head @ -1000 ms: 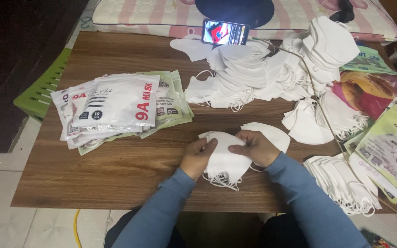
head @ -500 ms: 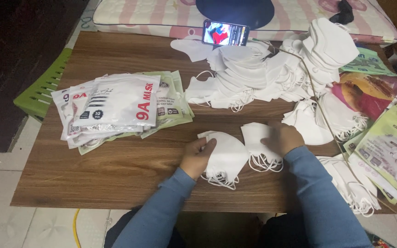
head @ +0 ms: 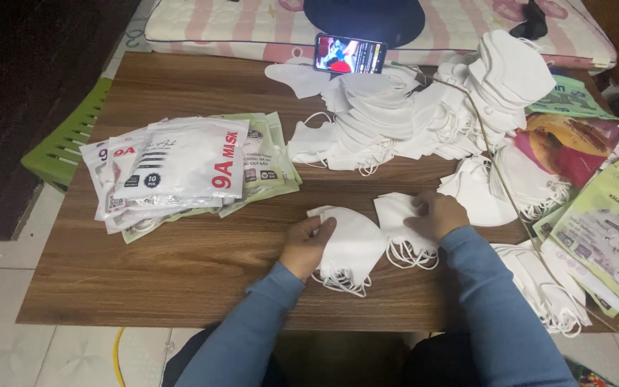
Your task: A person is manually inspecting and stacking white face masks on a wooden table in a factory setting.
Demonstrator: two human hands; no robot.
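Note:
My left hand [head: 307, 245] rests on the left edge of a small stack of folded white masks [head: 352, 247] lying on the wooden table [head: 180, 265]; the fingers press it down. To the right, my right hand [head: 436, 213] lies flat on a second small stack of white masks [head: 401, 229] with ear loops hanging out at the front. The two stacks lie side by side and touch. Both sleeves are blue.
A pile of packaged masks in white and green bags [head: 180, 168] lies at the left. A long heap of loose white masks [head: 424, 107] runs across the back. A lit phone [head: 349, 54] leans there. Green and colourful bags [head: 603, 229] and more masks [head: 546, 287] fill the right side.
My right hand left the stack under my left hand and moved right onto a second stack of masks. The left hand stayed where it was.

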